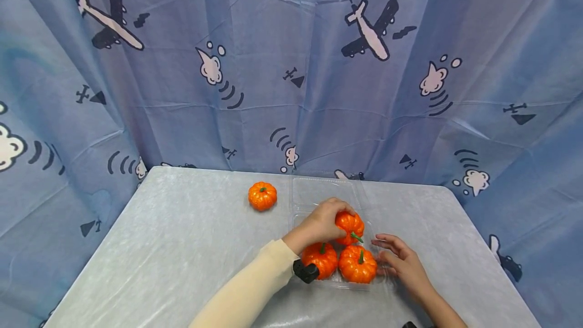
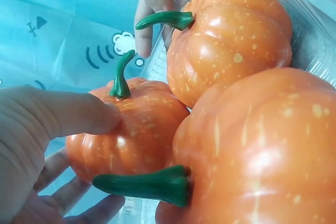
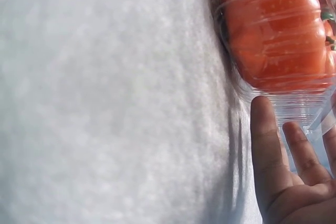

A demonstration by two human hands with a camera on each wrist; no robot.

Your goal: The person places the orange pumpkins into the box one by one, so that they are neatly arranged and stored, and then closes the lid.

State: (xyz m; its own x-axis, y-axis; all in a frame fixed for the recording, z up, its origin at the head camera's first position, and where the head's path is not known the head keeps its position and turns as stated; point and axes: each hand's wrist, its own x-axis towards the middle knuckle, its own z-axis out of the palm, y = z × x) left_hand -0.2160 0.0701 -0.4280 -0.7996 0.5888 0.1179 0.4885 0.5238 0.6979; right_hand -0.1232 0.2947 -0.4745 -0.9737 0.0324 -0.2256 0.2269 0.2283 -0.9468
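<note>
My left hand grips a small orange pumpkin, thumb on one side and fingers round the other. This pumpkin is tilted, its green stem toward the front right. Two more pumpkins sit before it in a clear plastic container, one at front left and one at front right. In the left wrist view the held pumpkin is close against the other two. My right hand has its fingers extended at the container's right wall; the right wrist view shows fingertips right at the ribbed plastic.
A fourth, loose pumpkin stands on the pale covered table, left of the container. The container's clear lid lies folded back behind it. A blue curtain with planes hangs along the table's far edge.
</note>
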